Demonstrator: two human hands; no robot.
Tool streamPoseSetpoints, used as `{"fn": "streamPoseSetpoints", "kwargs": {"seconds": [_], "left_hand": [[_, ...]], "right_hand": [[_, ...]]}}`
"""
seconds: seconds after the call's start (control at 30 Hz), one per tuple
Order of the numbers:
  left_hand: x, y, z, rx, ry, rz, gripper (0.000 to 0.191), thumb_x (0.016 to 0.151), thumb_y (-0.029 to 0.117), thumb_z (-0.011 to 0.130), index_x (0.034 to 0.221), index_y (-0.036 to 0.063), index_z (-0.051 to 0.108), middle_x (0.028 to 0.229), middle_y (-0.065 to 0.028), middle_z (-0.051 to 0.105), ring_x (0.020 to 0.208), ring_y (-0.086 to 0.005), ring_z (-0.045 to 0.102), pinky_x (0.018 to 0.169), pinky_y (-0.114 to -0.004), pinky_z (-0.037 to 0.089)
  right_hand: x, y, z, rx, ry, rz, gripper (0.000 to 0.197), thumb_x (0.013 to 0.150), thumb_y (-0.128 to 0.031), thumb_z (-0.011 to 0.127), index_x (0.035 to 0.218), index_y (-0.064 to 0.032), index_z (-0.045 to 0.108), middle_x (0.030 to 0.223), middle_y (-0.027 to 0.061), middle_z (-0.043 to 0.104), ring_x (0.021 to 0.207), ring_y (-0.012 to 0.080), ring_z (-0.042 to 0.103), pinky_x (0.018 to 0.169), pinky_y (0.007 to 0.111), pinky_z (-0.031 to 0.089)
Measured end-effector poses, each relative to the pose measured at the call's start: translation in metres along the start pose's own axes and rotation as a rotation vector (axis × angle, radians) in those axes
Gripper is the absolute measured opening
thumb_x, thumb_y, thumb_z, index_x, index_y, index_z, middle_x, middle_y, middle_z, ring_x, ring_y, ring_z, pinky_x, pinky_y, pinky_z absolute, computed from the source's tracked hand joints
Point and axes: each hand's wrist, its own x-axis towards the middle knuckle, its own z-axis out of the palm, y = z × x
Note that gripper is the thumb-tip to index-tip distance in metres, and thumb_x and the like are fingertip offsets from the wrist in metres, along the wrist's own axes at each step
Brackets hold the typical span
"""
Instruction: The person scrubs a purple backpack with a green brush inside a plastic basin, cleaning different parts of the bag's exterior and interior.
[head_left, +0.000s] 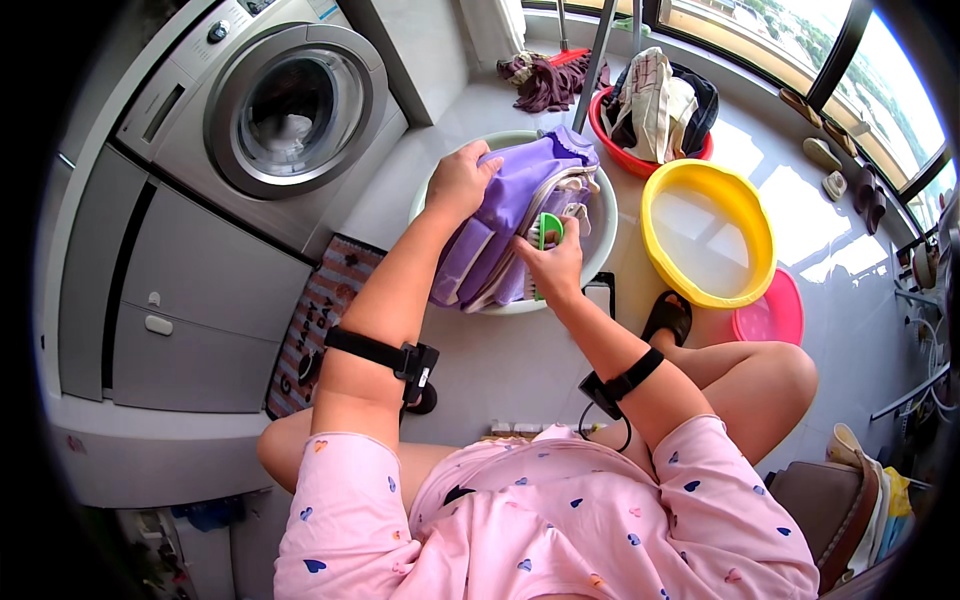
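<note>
A purple backpack (517, 187) with pale piping and zips rests tilted in a pale round washbasin (605, 240) on the floor before me. My left hand (461, 180) grips the bag's upper left edge, fingers curled over the fabric. In my right hand (556, 259) is a green scrubbing brush (551, 225), its white bristles facing the bag's zipped front. The bristles look to be against the fabric, though my fingers hide part of the brush. The bag covers most of the basin's inside.
Right of the washbasin stands a yellow basin (709, 232) of cloudy water, beside a pink basin (772, 307). Behind is a red basin (622, 154) heaped with cloth items. A mop (559, 79) lies beyond. The washing machine (292, 120) and a striped mat (330, 315) are left.
</note>
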Motion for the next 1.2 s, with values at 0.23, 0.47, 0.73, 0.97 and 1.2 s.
{"fn": "streamPoseSetpoints", "kwargs": {"seconds": [0.23, 0.47, 0.73, 0.97, 1.2], "left_hand": [[-0.017, -0.013, 0.002, -0.149, 0.064, 0.230, 0.024, 0.092, 0.026, 0.059, 0.096, 0.0027, 0.062, 0.091, -0.0173, 0.063, 0.085, -0.0368, 0.060, 0.075, -0.041, 0.047], [-0.038, -0.013, 0.001, -0.111, 0.121, 0.189, 0.019, 0.093, 0.022, 0.059, 0.101, 0.0054, 0.059, 0.084, -0.0134, 0.063, 0.079, -0.0315, 0.062, 0.072, -0.040, 0.048], [-0.060, -0.015, 0.001, 0.208, 0.337, 0.048, 0.031, 0.086, 0.020, 0.065, 0.111, 0.0175, 0.046, 0.088, -0.0073, 0.055, 0.087, -0.0294, 0.058, 0.071, -0.042, 0.047], [-0.075, -0.016, 0.011, 0.464, 0.225, 0.266, 0.010, 0.079, 0.017, 0.064, 0.083, 0.0163, 0.073, 0.123, -0.0043, 0.053, 0.127, -0.0271, 0.041, 0.107, -0.047, 0.030], [-0.103, -0.025, 0.020, 0.512, 0.253, 0.110, 0.037, 0.066, 0.023, 0.082, 0.101, 0.0233, 0.071, 0.140, -0.0109, 0.031, 0.132, -0.0357, 0.026, 0.108, -0.054, 0.023]], "right_hand": [[0.021, -0.033, -0.014, -0.109, 0.202, 0.013, 0.071, 0.068, -0.037, 0.083, 0.118, -0.0023, 0.046, 0.092, 0.0105, 0.061, 0.083, 0.0210, 0.060, 0.076, 0.032, 0.049], [0.045, -0.052, -0.047, -0.259, -0.052, 0.069, 0.075, 0.061, -0.026, 0.077, 0.128, -0.0135, 0.047, 0.112, 0.0141, 0.065, 0.103, 0.0313, 0.064, 0.088, 0.040, 0.049], [0.007, -0.035, -0.026, -0.210, -0.100, 0.097, 0.071, 0.062, -0.022, 0.076, 0.128, -0.0187, 0.051, 0.109, 0.0141, 0.067, 0.102, 0.0326, 0.064, 0.088, 0.041, 0.050], [-0.050, -0.040, 0.015, -0.320, -0.138, 0.223, 0.072, 0.064, -0.021, 0.076, 0.129, -0.0206, 0.045, 0.107, 0.0143, 0.067, 0.101, 0.0346, 0.065, 0.086, 0.043, 0.050], [-0.011, -0.031, -0.010, -0.199, -0.136, -0.062, 0.055, 0.063, -0.014, 0.077, 0.113, -0.0046, 0.057, 0.095, 0.0132, 0.068, 0.086, 0.0249, 0.066, 0.081, 0.033, 0.050]]}}
